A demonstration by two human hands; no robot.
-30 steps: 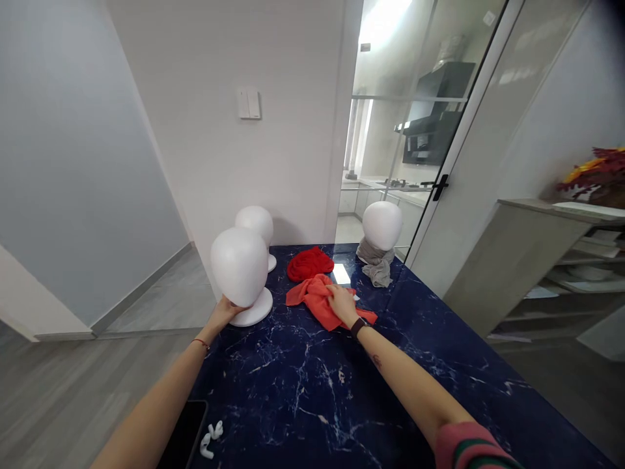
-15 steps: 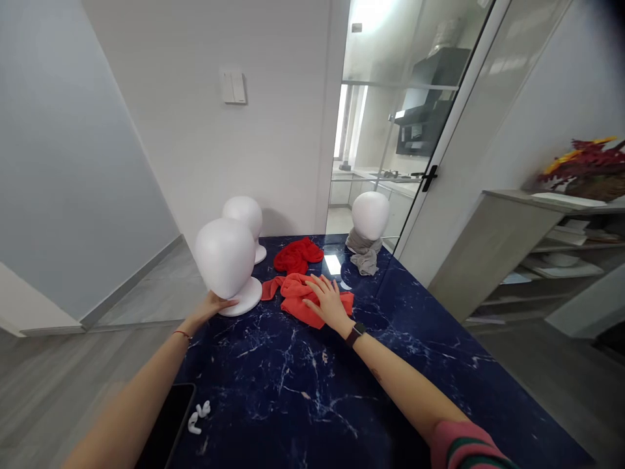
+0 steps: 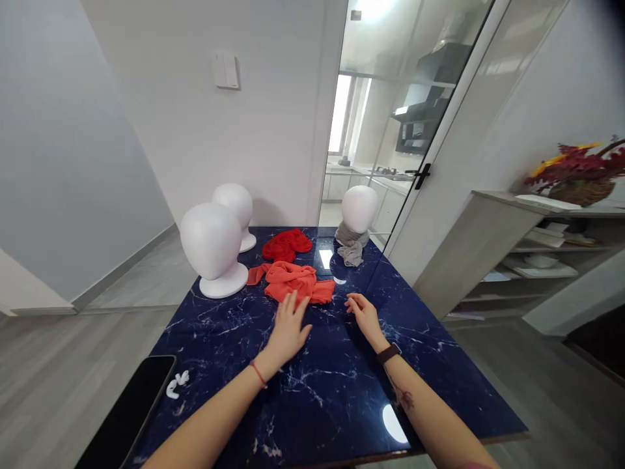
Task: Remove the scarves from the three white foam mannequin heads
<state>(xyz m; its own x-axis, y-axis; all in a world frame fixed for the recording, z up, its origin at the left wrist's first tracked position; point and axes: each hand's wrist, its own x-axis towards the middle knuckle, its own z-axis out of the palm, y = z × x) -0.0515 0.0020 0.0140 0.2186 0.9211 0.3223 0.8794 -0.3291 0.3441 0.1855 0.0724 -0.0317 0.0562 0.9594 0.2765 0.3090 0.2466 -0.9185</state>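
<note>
On the blue table [image 3: 312,397], both hands have drawn back: left hand [image 3: 288,329], off the foam head [image 3: 211,244], lies spread at the orange cloth's [image 3: 291,283] edge; right hand [image 3: 364,314] rests loosely open just beside it.

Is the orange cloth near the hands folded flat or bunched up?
Bunched up. The orange cloth lies crumpled in loose ridges on the table; the left hand touches its near edge.

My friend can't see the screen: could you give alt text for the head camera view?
Two bare hands, left hand and right hand, lie open on a dark blue marble table, the left's fingers at an orange cloth. Three white foam heads, a red cloth and a phone stand around.
</note>
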